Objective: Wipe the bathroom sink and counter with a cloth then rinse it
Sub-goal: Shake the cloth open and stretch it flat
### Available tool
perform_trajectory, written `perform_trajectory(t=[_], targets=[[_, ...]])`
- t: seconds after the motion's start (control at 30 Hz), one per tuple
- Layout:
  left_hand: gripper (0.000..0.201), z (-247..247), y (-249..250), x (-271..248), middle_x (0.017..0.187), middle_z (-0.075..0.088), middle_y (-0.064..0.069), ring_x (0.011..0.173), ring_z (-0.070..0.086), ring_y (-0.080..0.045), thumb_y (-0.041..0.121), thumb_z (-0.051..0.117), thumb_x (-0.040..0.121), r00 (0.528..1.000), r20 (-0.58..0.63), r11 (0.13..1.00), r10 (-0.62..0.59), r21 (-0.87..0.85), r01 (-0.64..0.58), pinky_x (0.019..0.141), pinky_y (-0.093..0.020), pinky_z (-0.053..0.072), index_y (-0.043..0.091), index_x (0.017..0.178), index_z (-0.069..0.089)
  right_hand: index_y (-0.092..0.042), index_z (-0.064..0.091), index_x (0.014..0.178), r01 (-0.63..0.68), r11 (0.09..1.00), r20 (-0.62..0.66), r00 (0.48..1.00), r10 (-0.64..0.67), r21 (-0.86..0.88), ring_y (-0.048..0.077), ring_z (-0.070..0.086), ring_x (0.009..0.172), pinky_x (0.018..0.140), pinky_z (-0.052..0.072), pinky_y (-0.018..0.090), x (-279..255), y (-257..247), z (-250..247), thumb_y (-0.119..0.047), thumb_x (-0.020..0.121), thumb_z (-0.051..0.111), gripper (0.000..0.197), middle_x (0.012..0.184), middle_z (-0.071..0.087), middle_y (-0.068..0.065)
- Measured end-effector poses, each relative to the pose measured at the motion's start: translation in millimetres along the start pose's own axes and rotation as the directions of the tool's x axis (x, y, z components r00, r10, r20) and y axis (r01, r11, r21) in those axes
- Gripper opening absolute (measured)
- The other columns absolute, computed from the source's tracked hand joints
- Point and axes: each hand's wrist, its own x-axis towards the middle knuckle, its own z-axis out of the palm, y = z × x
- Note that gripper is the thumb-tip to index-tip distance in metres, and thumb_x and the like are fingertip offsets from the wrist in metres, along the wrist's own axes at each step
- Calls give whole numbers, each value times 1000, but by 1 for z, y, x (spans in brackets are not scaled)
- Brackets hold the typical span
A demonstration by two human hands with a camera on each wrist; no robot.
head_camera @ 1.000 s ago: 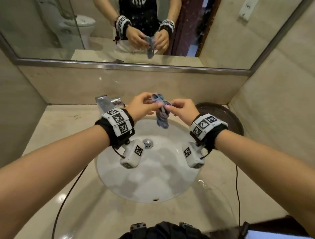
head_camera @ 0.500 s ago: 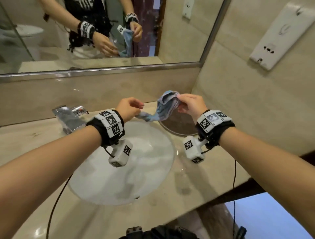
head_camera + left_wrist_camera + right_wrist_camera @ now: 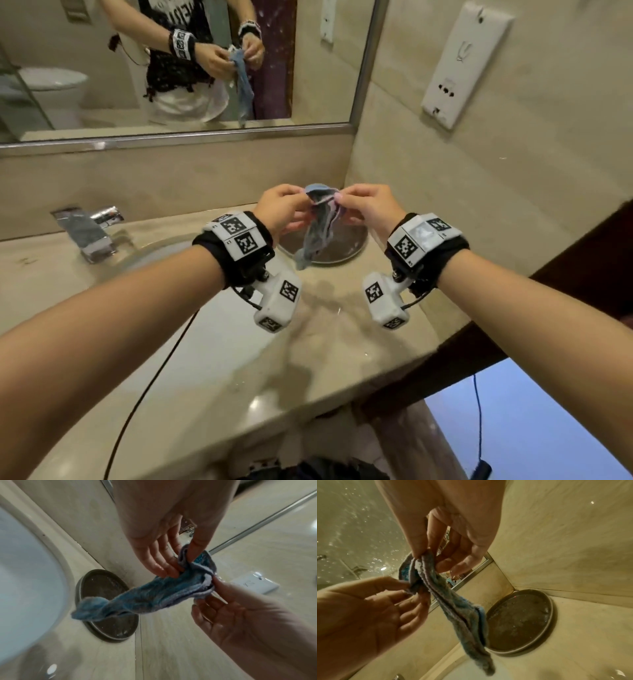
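A wet blue cloth hangs bunched over the dark round tray at the counter's right back corner. My left hand pinches its top edge between thumb and fingers. My right hand pinches the same edge just to the right. In the left wrist view the left hand and the right hand hold the cloth a short way apart. In the right wrist view the cloth dangles from my right hand. The white sink lies lower left, partly behind my left arm.
A chrome faucet stands at the back left of the beige counter. The mirror runs along the back wall. A white wall plate hangs on the right wall. The counter's front edge drops off at the lower right.
The view has swung right toward the counter's corner. My hands, apart with the cloth stretched between them, have come together; the cloth now hangs down over the tray.
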Motion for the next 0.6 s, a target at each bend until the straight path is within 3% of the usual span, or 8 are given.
perform_trajectory(t=[0.07,0.13,0.23,0.4,0.53,0.6], targets=[[23,12,-4,-6,71,55,-4,51,57,-11,0,54,87,999,-30,1000,20,15,-19,43,-13,47,18,72,49,-8,61,69,-14,1000,-3,1000,14,11,3,55,40,42,46,13,-10,5,-12,2,86,59,19,45,61,-7],[28,22,-10,-10,69,50,-5,51,50,-11,-5,49,85,993,-103,998,57,47,-52,37,-14,40,17,69,45,-9,61,69,-24,1000,-23,999,24,-5,9,58,52,47,50,14,-18,8,-23,0,86,58,20,58,62,2],[33,30,-17,-16,65,44,-2,53,42,-13,-13,40,77,971,-206,984,125,149,-95,42,-18,32,18,66,45,-11,58,68,-22,1000,-52,998,21,-3,15,54,62,51,53,18,-27,11,-39,-3,89,54,23,68,55,8],[36,40,-25,-32,66,50,-3,54,45,-14,-13,38,76,977,-151,956,152,273,-107,37,-13,34,18,66,52,-17,51,65,-45,994,-126,991,33,-95,17,50,66,64,44,29,-30,18,-58,-12,93,46,29,69,51,3],[32,41,-26,-38,72,55,-2,67,50,-15,-8,42,79,987,-108,937,119,342,-76,51,-21,39,18,68,57,-17,52,63,-102,973,-213,975,57,-208,18,48,66,61,40,29,-26,24,-71,-11,91,46,29,67,51,2],[25,38,-26,-40,77,56,-2,73,51,-17,-5,48,79,993,-57,904,101,423,-68,58,-24,41,17,74,58,-10,60,73,-105,936,-221,975,30,-336,20,50,74,68,42,30,-27,25,-78,-11,93,45,24,73,54,6]])
